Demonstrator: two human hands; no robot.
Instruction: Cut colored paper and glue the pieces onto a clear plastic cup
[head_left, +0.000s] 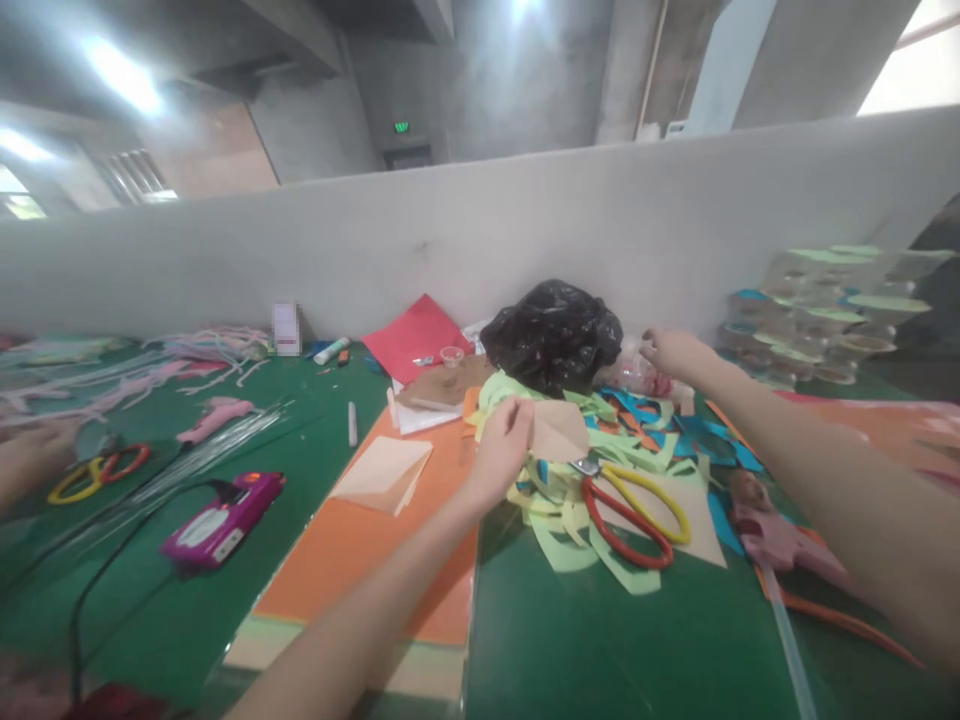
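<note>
My left hand (507, 440) pinches a cut piece of tan paper (561, 430) between thumb and fingers, above a heap of pale green paper scraps (562, 545). My right hand (675, 355) reaches to the back, its fingers curled at a clear, crinkled plastic bag (634, 370); what they grip is not distinct. Scissors with one red and one yellow handle (637, 515) lie on the scraps, blades partly covered by the tan paper. Folded tan sheets (386, 475) rest on a stack of orange paper (375, 570) left of my left hand.
Behind the scraps sits a black plastic bag (555, 335). Under my right forearm lies a pink glue gun (784, 535). Stacked cups (825, 315) stand back right. At left are a purple device (223, 522) with a cable, another pair of scissors (101, 475), and another person's hand (34, 455).
</note>
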